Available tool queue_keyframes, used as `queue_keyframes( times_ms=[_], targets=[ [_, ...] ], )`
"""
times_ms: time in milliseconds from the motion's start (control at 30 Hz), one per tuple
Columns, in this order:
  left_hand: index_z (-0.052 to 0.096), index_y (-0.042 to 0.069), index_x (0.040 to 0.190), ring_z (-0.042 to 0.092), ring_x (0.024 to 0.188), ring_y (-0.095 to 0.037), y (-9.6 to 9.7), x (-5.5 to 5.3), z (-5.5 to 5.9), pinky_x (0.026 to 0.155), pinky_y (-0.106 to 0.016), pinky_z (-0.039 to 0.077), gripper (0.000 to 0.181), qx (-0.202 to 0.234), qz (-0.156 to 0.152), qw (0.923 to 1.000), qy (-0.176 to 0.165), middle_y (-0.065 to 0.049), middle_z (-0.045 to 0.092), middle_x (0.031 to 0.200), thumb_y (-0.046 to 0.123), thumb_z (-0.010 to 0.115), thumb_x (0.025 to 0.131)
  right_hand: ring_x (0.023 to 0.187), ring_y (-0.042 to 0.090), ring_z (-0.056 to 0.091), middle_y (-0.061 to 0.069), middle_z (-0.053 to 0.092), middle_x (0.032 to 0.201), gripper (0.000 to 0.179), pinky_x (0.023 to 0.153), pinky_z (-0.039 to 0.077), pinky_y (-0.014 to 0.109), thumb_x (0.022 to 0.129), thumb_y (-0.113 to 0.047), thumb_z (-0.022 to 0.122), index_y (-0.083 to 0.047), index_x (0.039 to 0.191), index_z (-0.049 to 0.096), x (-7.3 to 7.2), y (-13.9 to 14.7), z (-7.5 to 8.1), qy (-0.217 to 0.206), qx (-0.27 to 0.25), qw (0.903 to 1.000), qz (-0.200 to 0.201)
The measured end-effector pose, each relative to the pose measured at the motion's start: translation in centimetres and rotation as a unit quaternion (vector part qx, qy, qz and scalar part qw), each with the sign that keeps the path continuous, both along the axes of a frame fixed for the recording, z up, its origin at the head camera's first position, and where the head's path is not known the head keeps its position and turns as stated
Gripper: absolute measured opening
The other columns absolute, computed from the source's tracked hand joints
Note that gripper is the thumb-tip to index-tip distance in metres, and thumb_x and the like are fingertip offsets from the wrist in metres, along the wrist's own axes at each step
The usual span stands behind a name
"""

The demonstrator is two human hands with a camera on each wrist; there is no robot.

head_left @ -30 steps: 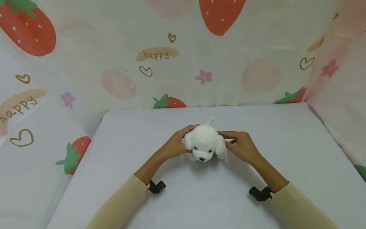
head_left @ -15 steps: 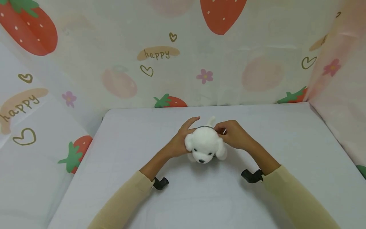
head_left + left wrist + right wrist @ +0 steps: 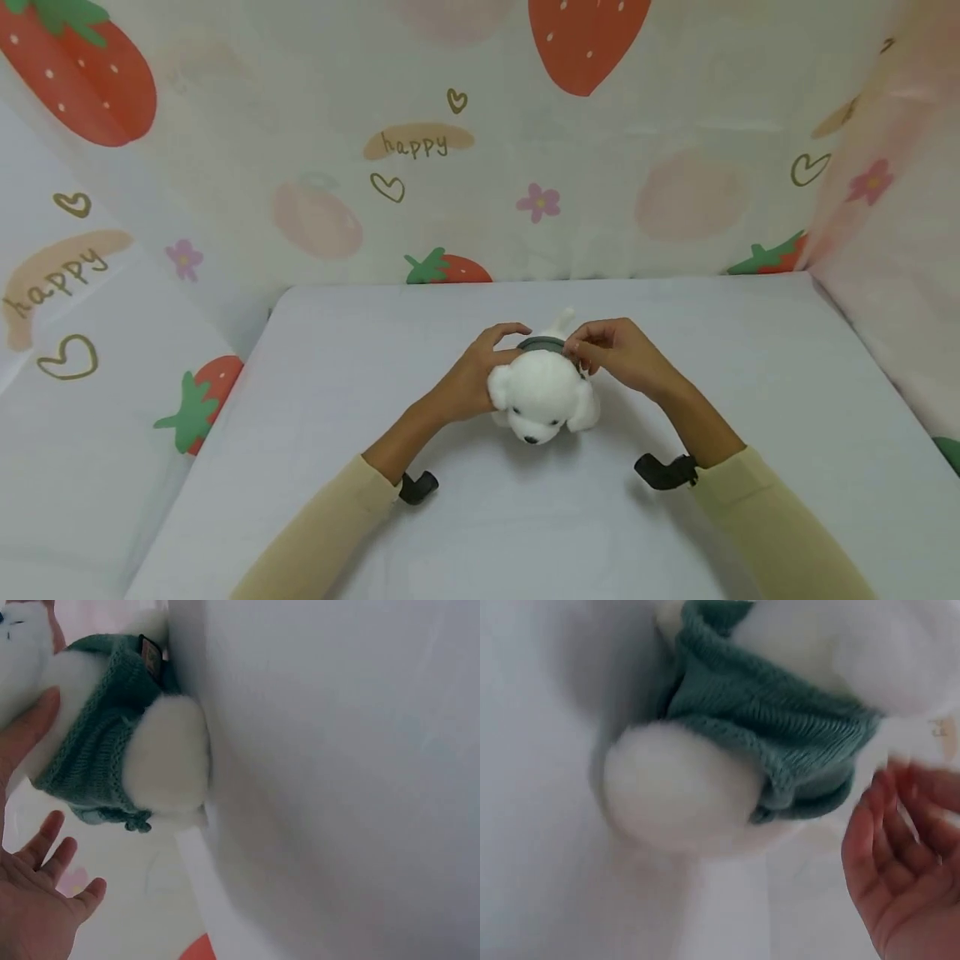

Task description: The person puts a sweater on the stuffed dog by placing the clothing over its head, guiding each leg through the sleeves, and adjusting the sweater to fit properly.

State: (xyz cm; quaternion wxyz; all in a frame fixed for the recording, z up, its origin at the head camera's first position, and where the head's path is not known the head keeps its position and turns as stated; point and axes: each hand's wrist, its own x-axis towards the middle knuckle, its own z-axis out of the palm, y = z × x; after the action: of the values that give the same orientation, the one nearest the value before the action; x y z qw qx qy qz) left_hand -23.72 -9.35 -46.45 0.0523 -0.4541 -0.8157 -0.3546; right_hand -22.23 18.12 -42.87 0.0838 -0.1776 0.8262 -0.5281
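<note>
A white plush dog [image 3: 542, 392] stands on the white table, facing the head camera. It wears a green knitted garment [image 3: 94, 750] round its body, seen as a dark band behind the head in the head view. My left hand [image 3: 472, 379] grips the dog at the head and neck; its other fingers [image 3: 56, 862] are spread free. My right hand [image 3: 618, 354] is at the garment's upper edge on the other side. In the right wrist view its fingers are loosely bent, tips close together and just off the knit, with nothing seen between them.
The white-covered table [image 3: 525, 533] extends around the dog. A strawberry-patterned curtain [image 3: 465, 192] hangs behind and at both sides. Black wrist devices [image 3: 666, 472] stick out at both sleeve cuffs.
My right hand went from the dog's side up to the garment's edge behind the head. The dog's head tipped down, showing more green band. My left index finger lifted, then bent back down.
</note>
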Motion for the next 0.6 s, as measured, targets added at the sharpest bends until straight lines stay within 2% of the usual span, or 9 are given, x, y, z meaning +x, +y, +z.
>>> queue_keyframes(
  times_ms=[100, 167, 300, 400, 500, 600],
  targets=[
    [0.071, 0.014, 0.124, 0.037, 0.138, -0.026, 0.1, 0.4, -0.2, 0.110, -0.051, 0.038, 0.049, 0.003, 0.003, 1.0000, -0.002, -0.009, 0.045, 0.147, 0.018, 0.089, 0.079, 0.085, 0.031, 0.067, 0.014, 0.071, 0.097, 0.020, 0.074, 0.058, 0.046, 0.100, -0.019, 0.067, -0.002, 0.109, 0.073, -0.6, 0.1, -0.9, 0.053, 0.044, 0.9967, -0.042],
    [0.072, 0.014, 0.123, 0.039, 0.134, -0.023, 0.1, 0.5, -0.3, 0.108, -0.045, 0.040, 0.044, 0.006, 0.006, 0.9999, -0.006, -0.005, 0.048, 0.143, 0.017, 0.087, 0.082, 0.088, 0.027, 0.068, 0.010, 0.072, 0.100, 0.021, 0.075, 0.057, 0.044, 0.099, -0.021, 0.069, -0.005, 0.111, 0.073, -1.1, 0.0, -1.4, 0.079, 0.084, 0.9925, -0.040],
    [0.071, 0.013, 0.124, 0.045, 0.127, -0.016, 0.1, 0.7, -0.4, 0.103, -0.035, 0.045, 0.039, 0.009, -0.002, 0.9998, -0.020, 0.001, 0.054, 0.138, 0.017, 0.083, 0.087, 0.087, 0.021, 0.067, 0.004, 0.073, 0.093, 0.012, 0.077, 0.053, 0.040, 0.097, -0.015, 0.070, -0.006, 0.104, 0.075, -1.6, -0.6, -2.3, 0.115, 0.122, 0.9857, -0.019],
    [0.070, 0.012, 0.126, 0.047, 0.126, -0.015, 0.2, 0.6, -0.3, 0.104, -0.032, 0.046, 0.041, 0.010, -0.014, 0.9996, -0.021, 0.001, 0.056, 0.137, 0.016, 0.083, 0.087, 0.074, 0.019, 0.065, 0.005, 0.072, 0.082, 0.007, 0.068, 0.053, 0.037, 0.096, -0.009, 0.070, -0.003, 0.097, 0.074, -1.9, -1.2, -2.6, 0.153, 0.134, 0.9775, -0.056],
    [0.069, 0.010, 0.127, 0.048, 0.127, -0.015, 0.4, 0.5, -0.2, 0.106, -0.031, 0.044, 0.043, 0.012, -0.020, 0.9995, -0.022, 0.000, 0.057, 0.137, 0.014, 0.083, 0.086, 0.064, 0.017, 0.060, 0.006, 0.070, 0.078, 0.009, 0.058, 0.049, 0.033, 0.096, -0.007, 0.068, 0.000, 0.098, 0.073, -2.0, -1.6, -2.8, 0.161, 0.171, 0.9677, -0.091],
    [0.068, 0.010, 0.128, 0.049, 0.126, -0.015, 0.5, 0.5, -0.2, 0.106, -0.031, 0.044, 0.046, 0.013, -0.017, 0.9993, -0.031, 0.000, 0.056, 0.137, 0.013, 0.083, 0.086, 0.065, 0.019, 0.061, 0.009, 0.071, 0.080, 0.014, 0.057, 0.049, 0.033, 0.096, -0.008, 0.067, 0.001, 0.104, 0.073, -1.8, -1.9, -2.9, 0.153, 0.205, 0.9614, -0.102]
  ],
)
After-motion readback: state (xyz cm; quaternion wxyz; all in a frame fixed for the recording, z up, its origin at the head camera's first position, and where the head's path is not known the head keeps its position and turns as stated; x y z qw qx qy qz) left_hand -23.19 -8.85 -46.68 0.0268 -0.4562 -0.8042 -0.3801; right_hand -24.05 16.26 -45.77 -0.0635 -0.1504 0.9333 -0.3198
